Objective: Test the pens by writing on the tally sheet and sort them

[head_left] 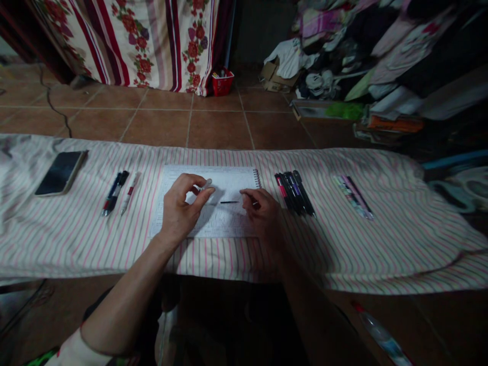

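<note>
Above a spiral notebook (pixel 232 229) with writing on its page, my left hand (pixel 183 206) pinches a small translucent pen part (pixel 208 183) between thumb and forefinger. My right hand (pixel 263 208) is over the notebook's right side, its fingertips drawn together; whatever they hold, if anything, is too small to make out. Between the hands, a thin black pen refill (pixel 229 202) shows against the page, just left of my right fingertips and apart from them.
Left of the notebook lie dark pens (pixel 114 193), a white pen (pixel 130 194) and a phone (pixel 61 173). On the right are several pens (pixel 294 193) and patterned pens (pixel 354 195). A striped cloth (pixel 328 254) covers the surface. A bottle (pixel 383 333) is on the floor.
</note>
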A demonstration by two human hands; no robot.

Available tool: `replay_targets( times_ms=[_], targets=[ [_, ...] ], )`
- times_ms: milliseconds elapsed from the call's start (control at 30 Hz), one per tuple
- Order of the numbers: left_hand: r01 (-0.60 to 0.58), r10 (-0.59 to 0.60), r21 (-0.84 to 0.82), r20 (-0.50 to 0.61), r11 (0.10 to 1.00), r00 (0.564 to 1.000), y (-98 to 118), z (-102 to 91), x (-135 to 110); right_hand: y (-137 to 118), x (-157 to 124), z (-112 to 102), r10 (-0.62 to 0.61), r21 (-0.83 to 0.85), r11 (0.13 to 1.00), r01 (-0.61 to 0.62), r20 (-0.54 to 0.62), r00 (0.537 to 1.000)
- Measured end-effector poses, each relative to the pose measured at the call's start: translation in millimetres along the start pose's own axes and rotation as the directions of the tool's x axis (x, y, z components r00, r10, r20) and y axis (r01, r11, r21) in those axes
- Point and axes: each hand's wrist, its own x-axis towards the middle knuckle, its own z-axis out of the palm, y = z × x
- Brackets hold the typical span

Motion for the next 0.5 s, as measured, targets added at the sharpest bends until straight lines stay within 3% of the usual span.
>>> replay_targets(
  times_ms=[200, 500],
  targets=[
    [0.059, -0.059, 0.027, 0.002, 0.998, 0.998, -9, -2.7, 0, -1, 1, -1, -0.054, -0.051, 0.997, 0.053, -0.014, 0.998],
    [0.265, -0.295, 0.272, 0.078, 0.925, 0.952, -18, -9.9, -7, 10, 8, -15, 0.030, -0.112, 0.993, -0.045, -0.130, 0.991]
  ],
)
